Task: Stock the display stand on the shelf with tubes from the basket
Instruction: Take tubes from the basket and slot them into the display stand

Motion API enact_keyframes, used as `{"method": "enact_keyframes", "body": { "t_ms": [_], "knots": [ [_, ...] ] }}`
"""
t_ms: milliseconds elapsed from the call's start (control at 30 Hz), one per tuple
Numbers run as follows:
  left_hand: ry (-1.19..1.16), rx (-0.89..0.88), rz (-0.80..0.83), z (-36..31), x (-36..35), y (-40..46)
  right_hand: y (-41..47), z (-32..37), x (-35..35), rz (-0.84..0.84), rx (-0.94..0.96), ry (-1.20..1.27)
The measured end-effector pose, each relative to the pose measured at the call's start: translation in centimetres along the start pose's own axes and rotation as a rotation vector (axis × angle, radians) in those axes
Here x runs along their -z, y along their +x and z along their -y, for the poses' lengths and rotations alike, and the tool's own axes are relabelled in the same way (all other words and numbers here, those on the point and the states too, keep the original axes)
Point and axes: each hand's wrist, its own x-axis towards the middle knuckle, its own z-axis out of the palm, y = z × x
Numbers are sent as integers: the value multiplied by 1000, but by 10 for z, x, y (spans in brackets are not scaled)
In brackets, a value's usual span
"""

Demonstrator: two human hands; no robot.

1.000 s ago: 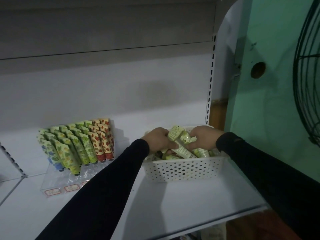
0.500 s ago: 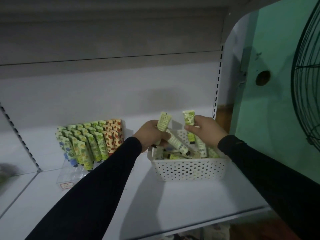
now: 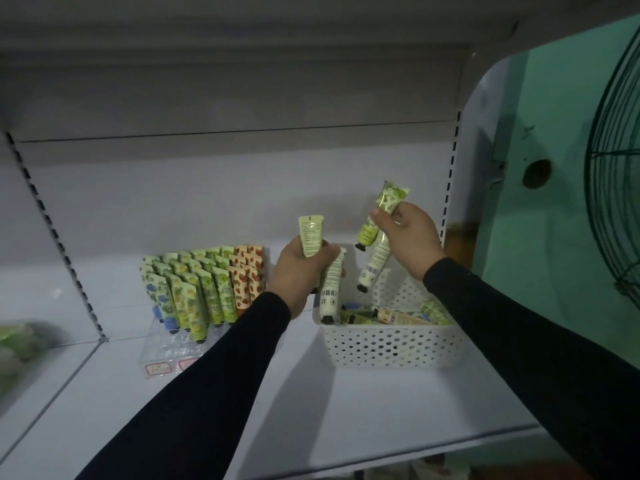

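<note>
We see the left hand (image 3: 300, 271) and right hand (image 3: 408, 237) each grasping what look like two green-printed tubes (image 3: 311, 237) above the white perforated plastic basket (image 3: 391, 344), right of the clear display stand (image 3: 166, 351) on the grey metal shelf (image 3: 346, 410).

A blurred green object (image 3: 20, 341) is cut off at the left edge.

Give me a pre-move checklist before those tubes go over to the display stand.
1. Left hand grips its tubes: ok.
2. Right hand pinches its tubes: ok.
3. Held tubes clear of the basket: not ok, one cap is level with the rim.
4. Free slots at the front of the display stand: ok.
5. Held tubes match a row's colour: cannot tell for all; they look green.
6. Path over the shelf to the stand: ok.
</note>
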Motion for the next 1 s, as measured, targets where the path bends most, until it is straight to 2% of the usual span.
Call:
{"method": "enact_keyframes", "body": {
  "t_ms": [133, 400, 533, 700, 833, 1000],
  "knots": [
    [-60, 90, 30, 2, 6, -14, -4, 3, -20, 32, -96, 172],
    [50, 132, 171, 1, 41, -48, -28, 20, -66, 64, -82, 102],
    [120, 175, 126, 4, 59, -60, -44, 35, -94, 120, -63, 113],
    [152, 186, 97, 12, 100, -79, -51, 47, -112, 136, -88, 240],
    [114, 140, -12, 18, 137, -100, -50, 49, -114, 240, -102, 227],
    [52, 38, -309, 22, 190, -116, -56, 48, -126, 289, -38, 185]
  ]
}}
